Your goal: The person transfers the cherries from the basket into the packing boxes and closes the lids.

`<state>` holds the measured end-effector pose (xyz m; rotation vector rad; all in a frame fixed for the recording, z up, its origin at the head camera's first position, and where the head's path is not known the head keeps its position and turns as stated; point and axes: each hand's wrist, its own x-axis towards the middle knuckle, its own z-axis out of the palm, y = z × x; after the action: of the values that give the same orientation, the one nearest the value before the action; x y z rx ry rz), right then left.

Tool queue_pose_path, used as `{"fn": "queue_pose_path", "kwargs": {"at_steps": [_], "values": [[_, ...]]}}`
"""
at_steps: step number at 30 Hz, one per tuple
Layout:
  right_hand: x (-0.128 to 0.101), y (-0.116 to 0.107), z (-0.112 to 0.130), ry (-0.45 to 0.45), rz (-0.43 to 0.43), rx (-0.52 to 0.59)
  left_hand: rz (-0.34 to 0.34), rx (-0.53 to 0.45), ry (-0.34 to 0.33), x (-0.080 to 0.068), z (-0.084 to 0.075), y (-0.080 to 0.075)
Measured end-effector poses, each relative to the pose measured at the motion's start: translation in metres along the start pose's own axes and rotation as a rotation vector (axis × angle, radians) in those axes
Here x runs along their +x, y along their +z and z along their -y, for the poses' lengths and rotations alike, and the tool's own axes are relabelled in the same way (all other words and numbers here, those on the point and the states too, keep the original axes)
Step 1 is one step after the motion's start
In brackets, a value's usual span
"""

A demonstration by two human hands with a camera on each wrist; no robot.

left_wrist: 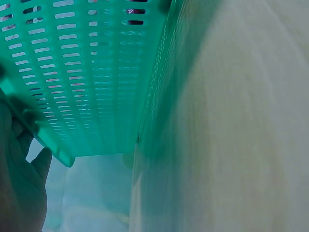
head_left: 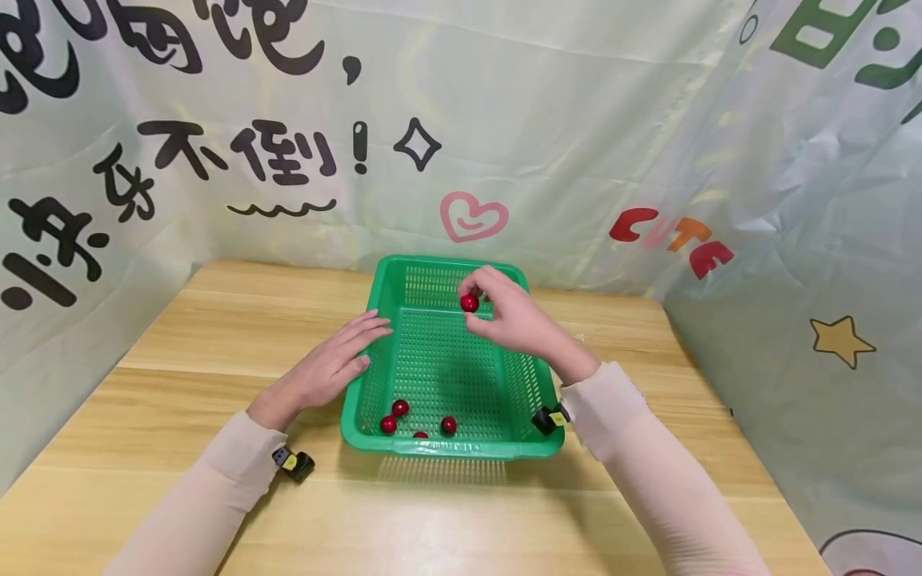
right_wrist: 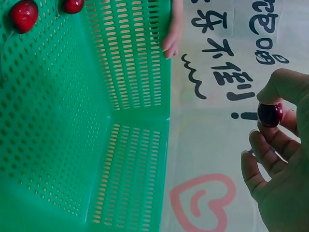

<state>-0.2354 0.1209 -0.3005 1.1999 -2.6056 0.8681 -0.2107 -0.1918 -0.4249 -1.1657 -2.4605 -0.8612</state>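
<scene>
A green perforated basket [head_left: 374, 404] stands in the middle of the wooden table. Several small red cherries [head_left: 400, 408] lie at its near end. My right hand [head_left: 504, 316] hovers over the basket's far half and pinches one red cherry [head_left: 470, 303] between thumb and fingertips; the right wrist view shows that cherry [right_wrist: 270, 115] in the pinch beside the basket wall [right_wrist: 135, 72]. My left hand [head_left: 334, 364] lies flat with straight fingers against the basket's left rim. The left wrist view shows only the basket's slotted side [left_wrist: 87, 72] and part of the hand [left_wrist: 21, 179].
The wooden table [head_left: 180, 352] extends to left and right of the basket. A printed cloth backdrop [head_left: 461, 144] closes off the rear and both sides. Two cherries [right_wrist: 24, 14] show at the top left of the right wrist view.
</scene>
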Motion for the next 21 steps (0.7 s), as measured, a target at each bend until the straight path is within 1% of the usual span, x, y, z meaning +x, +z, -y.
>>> {"fn": "queue_pose_path", "kwargs": {"at_steps": [6, 9, 16, 21], "values": [[-0.016, -0.011, -0.004, -0.052, -0.053, 0.011, 0.001, 0.005, -0.003, 0.000, 0.000, 0.000], [-0.024, -0.017, -0.004, -0.080, -0.088, -0.013, 0.000, 0.006, 0.001, 0.000, 0.001, 0.000], [-0.043, -0.032, -0.009, -0.159, -0.170, -0.130, 0.004, -0.004, -0.005, 0.000, 0.001, -0.001], [-0.058, -0.037, -0.017, -0.173, -0.214, -0.210, 0.001, 0.001, 0.001, -0.001, 0.001, 0.000]]}}
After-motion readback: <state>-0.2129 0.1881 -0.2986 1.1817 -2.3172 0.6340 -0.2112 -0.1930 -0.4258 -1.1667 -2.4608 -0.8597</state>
